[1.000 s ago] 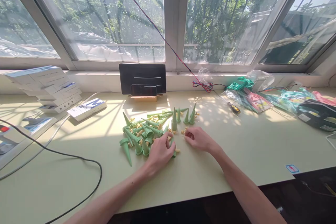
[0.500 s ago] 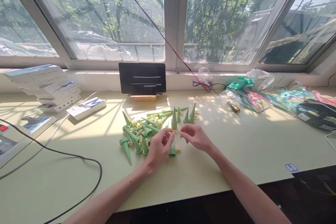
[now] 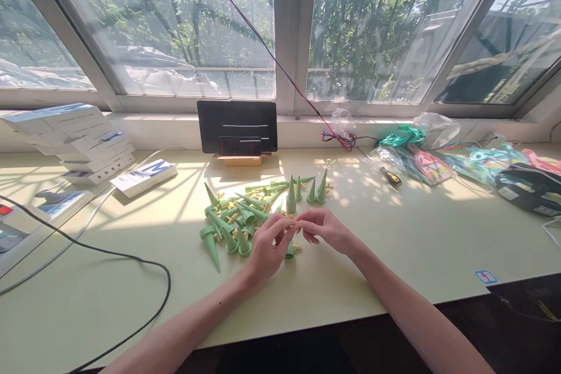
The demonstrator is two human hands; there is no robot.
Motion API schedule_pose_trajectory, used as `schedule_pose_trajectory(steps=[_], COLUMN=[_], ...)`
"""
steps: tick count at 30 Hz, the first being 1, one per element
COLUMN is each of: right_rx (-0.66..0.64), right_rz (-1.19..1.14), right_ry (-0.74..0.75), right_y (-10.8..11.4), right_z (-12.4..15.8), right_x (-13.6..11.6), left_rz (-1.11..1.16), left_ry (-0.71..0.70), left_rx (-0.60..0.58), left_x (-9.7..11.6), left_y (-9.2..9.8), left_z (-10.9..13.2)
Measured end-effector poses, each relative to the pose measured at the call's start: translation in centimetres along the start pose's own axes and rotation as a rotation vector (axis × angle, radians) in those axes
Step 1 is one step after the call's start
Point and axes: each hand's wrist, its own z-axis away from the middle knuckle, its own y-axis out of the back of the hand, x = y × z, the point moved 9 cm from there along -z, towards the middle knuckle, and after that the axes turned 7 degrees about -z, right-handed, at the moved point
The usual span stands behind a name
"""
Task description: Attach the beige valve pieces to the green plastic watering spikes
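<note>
My left hand (image 3: pixel 270 243) is closed in a pinch, thumb and forefinger meeting my right hand's fingertips. Between them shows a small yellow plastic piece (image 3: pixel 298 224), mostly hidden by the fingers. My right hand (image 3: pixel 326 228) also pinches this piece, its other fingers curled. Left of the hands lies a pile of green plastic plant-watering spikes (image 3: pixel 228 225) with yellow valve-like fittings. Just beyond the fingertips, a green spike (image 3: pixel 291 197) stands point up. Another spike with a yellow fitting (image 3: pixel 297 247) lies partly hidden behind my left hand.
Several spikes (image 3: pixel 321 188) stand farther back. Behind the pile, a tablet (image 3: pixel 236 120) and a phone lean on a wooden stand. White boxes (image 3: pixel 87 140) are stacked at left, near a black cable (image 3: pixel 131 260). A screwdriver (image 3: pixel 390 177) and bagged items (image 3: pixel 427 163) lie at right.
My hands have come together; the fingertips, slightly apart before, now meet around the small yellow piece. The spikes on the table have stayed in place.
</note>
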Motion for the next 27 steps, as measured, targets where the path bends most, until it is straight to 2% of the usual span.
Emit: schedule_pose_trajectory(steps=[7, 13, 27], right_rx=[-0.011, -0.002, 0.077], right_rz=[0.023, 0.022, 0.004], right_ry=[-0.012, -0.019, -0.016], right_y=[0.0, -0.1, 0.6], right_z=[-0.1, 0.1, -0.1], right_x=[0.3, 0.1, 0.2], left_rz=[-0.027, -0.031, -0.020], left_ry=[-0.050, -0.062, 0.058], left_rx=[0.034, 0.039, 0.018], left_x=[0.8, 0.7, -0.3], left_y=[0.4, 0.3, 0.2], left_z=[-0.1, 0.0, -0.2])
